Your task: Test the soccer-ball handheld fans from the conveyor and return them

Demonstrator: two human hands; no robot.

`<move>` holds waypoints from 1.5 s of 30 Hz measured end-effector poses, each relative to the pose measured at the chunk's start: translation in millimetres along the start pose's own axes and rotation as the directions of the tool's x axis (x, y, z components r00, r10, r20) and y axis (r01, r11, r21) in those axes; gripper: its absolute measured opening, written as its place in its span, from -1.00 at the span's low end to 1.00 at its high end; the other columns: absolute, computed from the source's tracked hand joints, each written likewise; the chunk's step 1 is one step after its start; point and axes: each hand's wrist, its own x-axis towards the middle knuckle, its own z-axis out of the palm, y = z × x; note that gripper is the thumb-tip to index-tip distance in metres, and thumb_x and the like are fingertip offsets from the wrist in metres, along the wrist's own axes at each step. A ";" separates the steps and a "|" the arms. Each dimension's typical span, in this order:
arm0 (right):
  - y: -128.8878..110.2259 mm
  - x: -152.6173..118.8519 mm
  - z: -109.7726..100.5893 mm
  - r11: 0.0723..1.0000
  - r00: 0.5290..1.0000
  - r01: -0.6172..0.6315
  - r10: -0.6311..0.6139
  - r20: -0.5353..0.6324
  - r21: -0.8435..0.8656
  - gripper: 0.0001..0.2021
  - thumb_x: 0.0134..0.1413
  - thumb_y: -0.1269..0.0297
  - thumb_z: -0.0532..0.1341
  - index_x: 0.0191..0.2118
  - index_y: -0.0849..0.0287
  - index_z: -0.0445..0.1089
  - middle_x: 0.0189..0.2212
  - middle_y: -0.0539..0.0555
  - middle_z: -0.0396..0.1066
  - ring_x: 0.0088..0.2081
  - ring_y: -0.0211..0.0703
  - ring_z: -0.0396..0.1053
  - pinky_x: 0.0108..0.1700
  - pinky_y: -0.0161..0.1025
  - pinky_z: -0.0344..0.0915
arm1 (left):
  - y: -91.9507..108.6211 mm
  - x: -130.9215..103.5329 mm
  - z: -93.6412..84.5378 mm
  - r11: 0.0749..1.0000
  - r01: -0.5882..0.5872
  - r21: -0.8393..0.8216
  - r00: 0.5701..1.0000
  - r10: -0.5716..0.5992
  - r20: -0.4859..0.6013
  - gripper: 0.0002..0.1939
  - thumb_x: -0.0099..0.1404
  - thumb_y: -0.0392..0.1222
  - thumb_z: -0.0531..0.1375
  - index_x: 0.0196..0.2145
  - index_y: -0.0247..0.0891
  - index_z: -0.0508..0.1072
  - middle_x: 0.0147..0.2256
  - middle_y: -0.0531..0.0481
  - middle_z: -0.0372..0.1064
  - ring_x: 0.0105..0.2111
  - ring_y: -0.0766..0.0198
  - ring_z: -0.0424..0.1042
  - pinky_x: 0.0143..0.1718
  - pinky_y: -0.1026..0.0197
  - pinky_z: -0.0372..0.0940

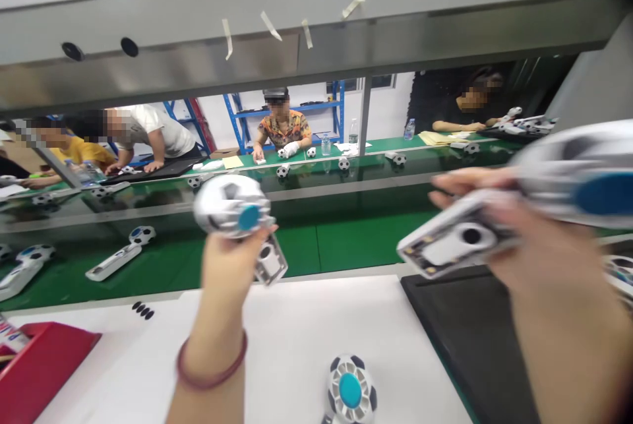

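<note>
We are holding two football-patterned handheld fans up over the white bench [297, 332]. The left hand [230, 266] is closed around the handle of the left fan [232, 206], keeping it raised above the green belt [346, 239]: round white head with dark patches, blue centre button facing us, open handle end showing near our fingers. The right hand [534, 246] is gripping the right fan [469, 236] close to the camera and blurred; its white handle is pointing left, with a dark round hole and exposed inner cavity visible, and a blue patch on the head at the frame edge.

Counting fans: two in hand, one more lying on the bench at the bottom edge, the bench fan [350, 390], blue hub up. On the belt at left we are seeing two further fans [119, 256] lying flat. Small loose balls [343, 163] are sitting along the far bench; exact number unclear.

A red tray [44, 358] is sitting at lower left, a black mat [469, 332] under the right hand. Four co-workers [283, 127] are working across the line
</note>
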 end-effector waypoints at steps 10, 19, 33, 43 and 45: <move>141.3 32.9 22.0 0.578 0.963 -0.156 0.268 0.006 -0.801 -0.57 -0.14 0.10 0.20 -0.14 0.28 0.33 -0.23 0.23 0.33 -0.22 0.01 0.33 -0.19 -0.14 0.25 | -138.1 14.7 67.9 0.800 -0.039 0.599 0.981 -0.084 0.177 -0.61 0.05 -0.10 0.22 -0.16 -0.31 0.36 -0.29 -0.10 0.21 -0.27 0.12 0.35 -0.21 0.10 0.27; 133.0 35.6 19.7 0.775 0.983 -0.153 0.182 -0.015 -0.614 -0.50 -0.06 0.08 0.12 0.04 0.08 0.16 -0.07 0.14 0.22 -0.30 -0.16 0.38 -0.32 -0.24 0.31 | -157.0 32.8 22.0 0.595 0.028 0.803 0.998 -0.060 0.009 -0.59 0.16 -0.15 0.13 -0.01 -0.23 0.30 0.13 -0.25 -0.13 0.15 -0.15 -0.12 0.11 -0.15 -0.08; 85.8 -18.7 87.7 0.795 0.706 -0.601 0.577 0.412 -0.083 -0.47 -0.08 0.07 0.21 0.04 0.07 0.15 0.01 0.13 0.24 -0.09 -0.10 0.34 -0.15 -0.22 0.31 | -68.0 13.9 24.7 0.637 -0.103 0.764 0.983 -0.052 0.176 -0.87 0.11 -0.29 0.08 -0.42 -0.15 0.41 -0.03 0.04 0.24 -0.18 0.20 0.33 -0.15 0.23 0.24; 34.6 -35.0 98.9 0.469 0.568 -0.823 0.691 0.447 0.320 -0.51 0.00 -0.15 0.01 -0.23 0.18 0.37 -0.25 0.16 0.44 -0.21 0.01 0.42 -0.22 -0.11 0.38 | 25.7 -94.9 51.8 0.546 -0.750 0.373 0.565 0.234 0.791 -0.74 0.12 -0.28 0.10 -0.21 -0.35 0.41 0.18 -0.33 -0.12 0.18 -0.22 -0.20 0.07 -0.23 0.06; 30.1 -31.5 97.4 0.488 0.587 -0.807 0.726 0.359 0.332 -0.55 0.01 -0.10 0.02 -0.29 0.21 0.38 -0.31 0.16 0.45 -0.26 -0.02 0.44 -0.23 -0.13 0.39 | 35.9 -100.6 38.8 0.611 -0.744 0.268 0.507 0.255 0.824 -0.74 0.17 -0.13 0.10 -0.19 -0.23 0.42 0.18 -0.19 -0.07 0.18 -0.15 -0.14 0.08 -0.15 0.11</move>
